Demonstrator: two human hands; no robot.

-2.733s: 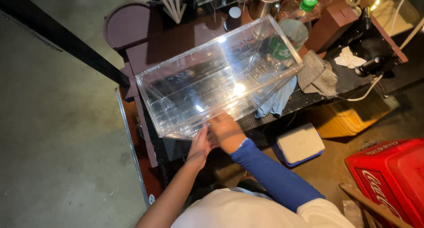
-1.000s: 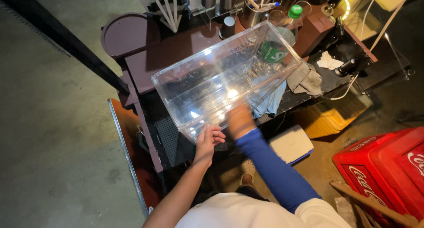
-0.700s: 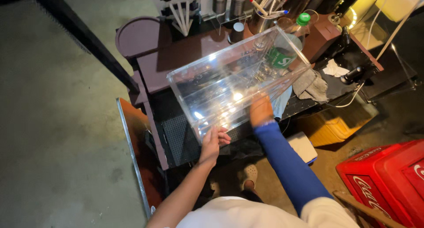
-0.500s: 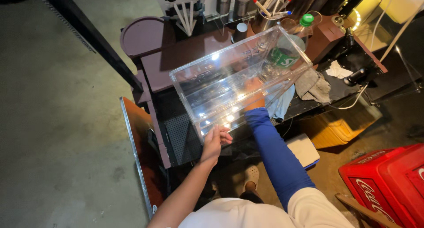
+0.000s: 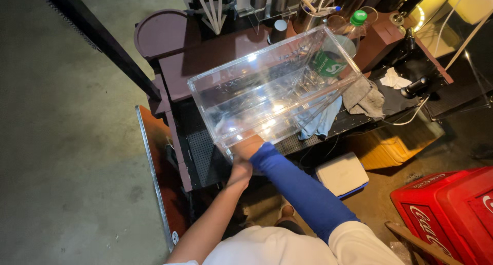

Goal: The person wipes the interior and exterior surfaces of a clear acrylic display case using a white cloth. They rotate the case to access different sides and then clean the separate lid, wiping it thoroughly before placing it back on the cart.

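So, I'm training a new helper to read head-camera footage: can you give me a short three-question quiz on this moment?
1. True or false: the clear plastic box rests on the dark table.
2. Which hand wears the blue sleeve? A) left hand B) right hand
3. Fill in: the grey cloth lies to the ___ of the box in the picture.

Key:
1. True.
2. B. The right hand, in the blue sleeve, is at the box's near end; the left hand, on a bare forearm, is just below it.
3. Right, beside the light blue cloth.
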